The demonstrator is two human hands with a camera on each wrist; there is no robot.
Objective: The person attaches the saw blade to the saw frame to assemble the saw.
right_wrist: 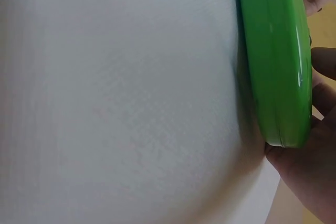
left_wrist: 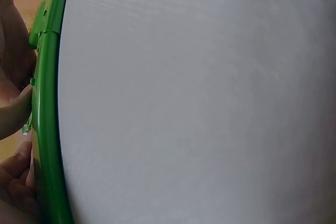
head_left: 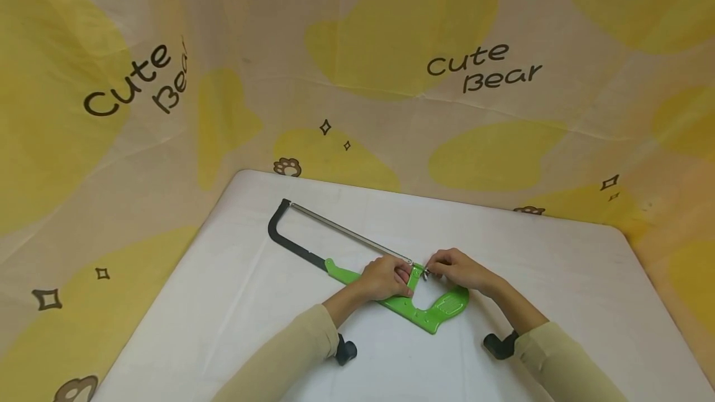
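A hacksaw with a black front frame (head_left: 296, 249), a grey blade (head_left: 352, 232) and a green handle (head_left: 451, 304) lies on the white table, blade side away from me. My left hand (head_left: 382, 279) holds the green part of the frame close to the blade's near end, thumb and fingers around it. At that end, my right hand (head_left: 460, 270) pinches a small metal wing nut (head_left: 426, 274) between thumb and fingertips. The left wrist view shows the green frame edge (left_wrist: 48, 103) along its left side. In the right wrist view the rounded handle end (right_wrist: 278, 61) covers part of the fingers.
The white tabletop (head_left: 223, 303) has rounded far corners. Behind and to the left hangs a printed cloth (head_left: 380, 17) with yellow patches and lettering. Black devices (head_left: 346, 350) sit at both wrists, below the sleeves.
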